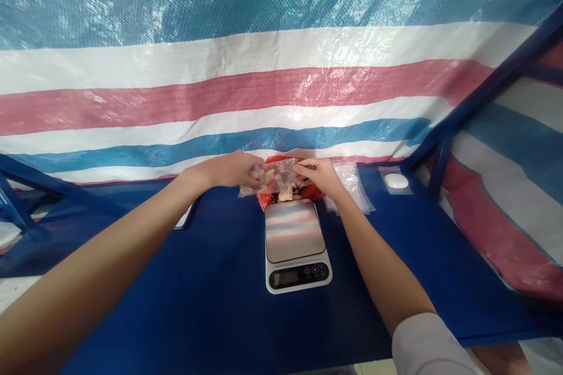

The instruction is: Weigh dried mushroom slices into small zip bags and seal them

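With forearms (pixel 127 252) steady low in frame, hold clear bag (pixel 277 177) clamped in left hand (pixel 231 170), pinching its edge with right hand (pixel 320 176).

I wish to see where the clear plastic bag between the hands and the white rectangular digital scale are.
Clear plastic bag (pixel 280 174), head view: its transparent film, near the middle.
White rectangular digital scale (pixel 296 240), head view: its shiny weighing plate.
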`<state>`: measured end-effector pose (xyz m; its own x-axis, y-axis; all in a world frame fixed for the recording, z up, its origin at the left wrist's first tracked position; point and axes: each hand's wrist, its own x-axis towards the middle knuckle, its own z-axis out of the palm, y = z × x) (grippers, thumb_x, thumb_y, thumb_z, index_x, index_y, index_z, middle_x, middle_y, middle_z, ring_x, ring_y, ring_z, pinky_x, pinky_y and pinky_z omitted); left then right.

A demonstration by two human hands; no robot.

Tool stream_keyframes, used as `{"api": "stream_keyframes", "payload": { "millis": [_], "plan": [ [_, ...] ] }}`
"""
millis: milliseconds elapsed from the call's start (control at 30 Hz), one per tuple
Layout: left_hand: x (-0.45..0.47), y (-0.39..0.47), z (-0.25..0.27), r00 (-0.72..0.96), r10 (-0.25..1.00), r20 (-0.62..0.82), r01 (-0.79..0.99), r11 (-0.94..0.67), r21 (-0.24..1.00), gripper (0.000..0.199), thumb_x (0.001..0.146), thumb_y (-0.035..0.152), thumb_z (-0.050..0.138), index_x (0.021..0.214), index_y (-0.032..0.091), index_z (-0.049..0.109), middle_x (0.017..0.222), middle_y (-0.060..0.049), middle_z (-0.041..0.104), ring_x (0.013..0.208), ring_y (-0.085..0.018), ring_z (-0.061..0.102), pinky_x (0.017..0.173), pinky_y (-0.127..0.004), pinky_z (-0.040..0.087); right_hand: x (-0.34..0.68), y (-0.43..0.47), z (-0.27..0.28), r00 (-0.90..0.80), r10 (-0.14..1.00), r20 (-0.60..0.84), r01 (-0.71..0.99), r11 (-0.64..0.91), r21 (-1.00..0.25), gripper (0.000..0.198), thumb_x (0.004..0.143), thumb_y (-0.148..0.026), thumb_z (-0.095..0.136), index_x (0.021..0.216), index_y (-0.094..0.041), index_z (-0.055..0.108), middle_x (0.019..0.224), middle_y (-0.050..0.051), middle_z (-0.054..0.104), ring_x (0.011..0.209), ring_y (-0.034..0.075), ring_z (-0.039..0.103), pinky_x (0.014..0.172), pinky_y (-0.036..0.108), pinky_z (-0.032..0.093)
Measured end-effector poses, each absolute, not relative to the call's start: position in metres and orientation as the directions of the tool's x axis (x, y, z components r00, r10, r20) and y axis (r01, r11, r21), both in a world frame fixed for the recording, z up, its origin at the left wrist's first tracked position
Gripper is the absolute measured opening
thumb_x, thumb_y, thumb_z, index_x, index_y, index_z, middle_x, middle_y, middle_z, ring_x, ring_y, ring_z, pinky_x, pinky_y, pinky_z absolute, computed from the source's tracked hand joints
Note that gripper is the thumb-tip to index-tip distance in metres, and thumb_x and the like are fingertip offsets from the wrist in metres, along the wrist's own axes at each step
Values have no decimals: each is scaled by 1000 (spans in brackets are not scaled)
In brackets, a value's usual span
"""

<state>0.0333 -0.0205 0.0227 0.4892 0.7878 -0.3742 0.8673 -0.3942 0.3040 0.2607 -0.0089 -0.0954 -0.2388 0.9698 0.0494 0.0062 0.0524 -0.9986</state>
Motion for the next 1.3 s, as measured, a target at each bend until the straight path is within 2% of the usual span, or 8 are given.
{"api": "stream_keyframes", "payload": {
  "millis": [100, 267, 467, 667, 800, 933, 1067, 1300],
  "plan": [
    [35, -18, 23, 485, 789, -377, 870, -395, 294, 18, 80, 37, 61, 78, 19, 58, 69, -1, 55, 64, -17, 51, 60, -31, 30, 261, -4, -90, -188, 982, 35, -47, 26, -999, 28, 73, -43, 79, 84, -18, 74, 81, 4, 75, 72, 19, 72, 67, 30, 61],
    [35, -9, 32, 440, 815, -376, 893, -354, 278, 32, 77, 45, 66, 100, 23, 68, 71, -1, 62, 64, -19, 57, 59, -30, 32, 258, 4, -81, -141, 990, 20, -117, 3, -993, 40, 73, -37, 80, 108, -22, 69, 92, 3, 77, 74, 18, 73, 65, 30, 62],
    [39, -2, 43, 431, 830, -355, 897, -354, 264, 27, 77, 44, 66, 95, 24, 71, 74, -2, 69, 68, -20, 63, 62, -29, 36, 260, 10, -82, -214, 974, 69, -129, 42, -991, 28, 71, -40, 78, 89, -20, 74, 90, 4, 77, 79, 19, 71, 67, 28, 60],
    [36, 7, 34, 352, 913, -207, 922, -300, 246, 52, 77, 55, 68, 118, 23, 68, 85, -3, 73, 72, -22, 66, 63, -28, 41, 270, 17, -89, -186, 981, 56, -166, 25, -986, 32, 65, -39, 83, 89, -18, 77, 95, 5, 78, 85, 20, 70, 71, 28, 58],
    [34, 10, 25, 345, 930, -126, 914, -302, 271, 53, 78, 57, 68, 119, 22, 69, 91, -5, 74, 80, -23, 67, 71, -29, 45, 276, 16, -87, -226, 974, -11, -130, -41, -991, 35, 71, -41, 81, 98, -19, 80, 94, 4, 78, 79, 17, 69, 70, 27, 58],
    [40, 12, 24, 343, 935, -92, 918, -313, 242, 51, 80, 55, 67, 117, 21, 71, 89, -6, 73, 77, -23, 66, 70, -31, 45, 283, 14, -83, -280, 957, -72, -124, -111, -986, 36, 81, -45, 75, 108, -22, 81, 97, 4, 79, 79, 15, 71, 70, 25, 59],
    [53, 15, 28, 394, 915, -84, 903, -369, 222, 46, 79, 48, 67, 116, 21, 71, 87, -6, 72, 75, -22, 64, 68, -30, 44, 292, 14, -85, -324, 943, -74, -108, -115, -988, 38, 79, -39, 78, 115, -25, 79, 94, 4, 80, 81, 17, 73, 72, 26, 60],
    [58, 19, 26, 426, 899, -102, 884, -389, 260, 49, 79, 50, 65, 117, 20, 70, 84, -5, 71, 76, -22, 63, 70, -30, 44, 298, 17, -92, -337, 936, -105, -35, -124, -992, 14, 77, -34, 79, 82, -21, 82, 80, 5, 78, 74, 14, 71, 68, 25, 59]
  ]
}}
